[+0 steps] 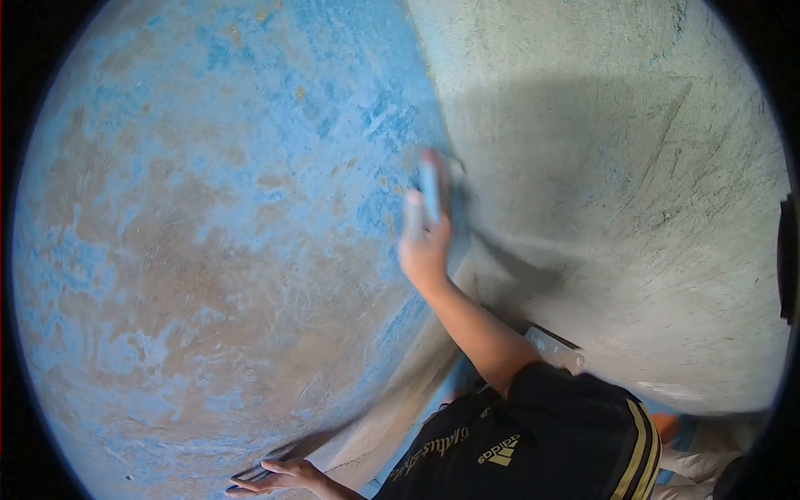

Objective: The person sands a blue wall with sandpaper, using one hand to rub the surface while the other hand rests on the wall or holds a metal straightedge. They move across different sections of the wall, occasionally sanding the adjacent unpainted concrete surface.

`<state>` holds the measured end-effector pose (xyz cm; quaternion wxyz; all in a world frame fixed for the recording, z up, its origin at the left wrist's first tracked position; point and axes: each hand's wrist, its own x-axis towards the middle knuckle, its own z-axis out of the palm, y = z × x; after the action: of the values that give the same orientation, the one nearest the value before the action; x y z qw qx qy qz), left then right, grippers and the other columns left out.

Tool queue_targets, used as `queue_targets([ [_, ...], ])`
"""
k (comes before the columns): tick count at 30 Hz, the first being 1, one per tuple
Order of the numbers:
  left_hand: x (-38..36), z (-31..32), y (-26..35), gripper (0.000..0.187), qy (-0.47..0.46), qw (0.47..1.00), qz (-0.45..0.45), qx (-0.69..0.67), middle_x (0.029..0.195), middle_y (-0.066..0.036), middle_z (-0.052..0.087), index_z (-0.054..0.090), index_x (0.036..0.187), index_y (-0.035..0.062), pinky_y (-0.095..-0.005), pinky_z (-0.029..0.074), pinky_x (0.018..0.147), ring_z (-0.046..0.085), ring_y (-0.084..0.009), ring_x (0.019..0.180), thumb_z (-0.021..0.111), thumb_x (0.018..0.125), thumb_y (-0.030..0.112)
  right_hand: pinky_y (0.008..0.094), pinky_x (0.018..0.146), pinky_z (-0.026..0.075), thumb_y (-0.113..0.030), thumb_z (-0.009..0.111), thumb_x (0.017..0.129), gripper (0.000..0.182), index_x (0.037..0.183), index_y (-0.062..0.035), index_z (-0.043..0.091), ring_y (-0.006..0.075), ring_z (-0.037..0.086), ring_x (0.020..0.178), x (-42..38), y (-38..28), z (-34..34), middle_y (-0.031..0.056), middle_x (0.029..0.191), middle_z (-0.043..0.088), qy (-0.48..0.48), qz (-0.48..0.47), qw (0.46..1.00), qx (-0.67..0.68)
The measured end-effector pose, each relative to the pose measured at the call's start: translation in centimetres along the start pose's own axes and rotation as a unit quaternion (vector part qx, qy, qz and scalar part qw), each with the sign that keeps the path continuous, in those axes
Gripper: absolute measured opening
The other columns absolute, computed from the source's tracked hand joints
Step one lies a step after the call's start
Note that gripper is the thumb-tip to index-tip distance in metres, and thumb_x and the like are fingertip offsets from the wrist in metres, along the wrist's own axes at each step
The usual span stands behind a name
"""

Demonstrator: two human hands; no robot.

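Note:
My right hand [427, 250] is raised against a blue-painted wall [250, 167], close to the corner where it meets a pale grey wall [583, 150]. Its fingers close around a flat light blue piece [430, 187], smeared by motion; I cannot tell what kind of thing it is. Blue paint on the wall is patchy, with large brown-grey areas showing through. Low on the left, my left hand [279, 477] is open, fingers stretched out beside the blue wall, holding nothing. A dark shadow lies just above that hand.
My black shirt [533, 450] with yellow stripes fills the lower right. Behind my right arm shows a small grey-blue panel [552, 343]. Pale cloth [696, 467] and an orange patch [665, 427] appear beyond my shoulder. A dark object [787, 258] stands at the right edge.

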<state>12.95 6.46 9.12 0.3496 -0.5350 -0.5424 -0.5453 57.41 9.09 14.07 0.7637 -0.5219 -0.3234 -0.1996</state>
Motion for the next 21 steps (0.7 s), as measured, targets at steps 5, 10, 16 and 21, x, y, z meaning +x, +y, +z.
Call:
queue_targets([
  [5, 0.1, 0.7, -0.5, 0.076, 0.025, 1.0, -0.002, -0.005, 0.166, -0.028, 0.011, 0.03, 0.159, 0.0068, -0.067, 0.017, 0.117, 0.012, -0.0453, 0.154, 0.039, 0.105, 0.06, 0.0536, 0.122, 0.025, -0.018, 0.046, 0.106, 0.046, 0.146, 0.0047, 0.052, 0.0454, 0.034, 0.149, 5.1, -4.5, 1.6, 0.0251, 0.152, 0.049, -0.015, -0.169, 0.985, -0.044],
  [10, -0.5, 0.8, -0.8, 0.078, 0.02, 1.0, -0.005, 0.019, 0.167, -0.027, 0.013, 0.028, 0.16, 0.0079, -0.0664, 0.018, 0.116, 0.011, -0.0441, 0.155, 0.038, 0.105, 0.062, 0.0593, 0.119, 0.028, -0.028, 0.043, 0.109, 0.048, 0.149, -0.0034, 0.051, 0.0451, 0.04, 0.145, -4.8, 5.4, -0.9, 0.023, 0.151, 0.051, 0.052, -0.029, 0.994, -0.097],
  [16, -0.7, 1.6, -0.4, 0.08, 0.029, 0.998, -0.05, 0.025, 0.166, -0.026, 0.015, 0.029, 0.161, 0.0118, -0.0686, 0.02, 0.111, 0.013, -0.0434, 0.155, 0.036, 0.103, 0.067, 0.0461, 0.115, 0.038, -0.026, 0.043, 0.11, 0.05, 0.153, -0.0006, 0.043, 0.0403, 0.046, 0.141, -10.1, 8.3, -2.9, 0.026, 0.15, 0.049, 0.149, 0.314, 0.938, 0.016],
  [21, -0.4, 1.7, -0.6, 0.081, 0.049, 0.997, -0.024, 0.046, 0.166, -0.025, 0.016, 0.027, 0.161, 0.0132, -0.0711, 0.02, 0.109, 0.013, -0.0433, 0.154, 0.032, 0.103, 0.069, 0.0604, 0.121, 0.022, -0.019, 0.048, 0.104, 0.053, 0.156, -0.009, 0.043, 0.045, 0.031, 0.15, 0.7, -0.7, -0.4, 0.0229, 0.158, 0.041, -0.014, -0.117, 0.99, -0.078],
])
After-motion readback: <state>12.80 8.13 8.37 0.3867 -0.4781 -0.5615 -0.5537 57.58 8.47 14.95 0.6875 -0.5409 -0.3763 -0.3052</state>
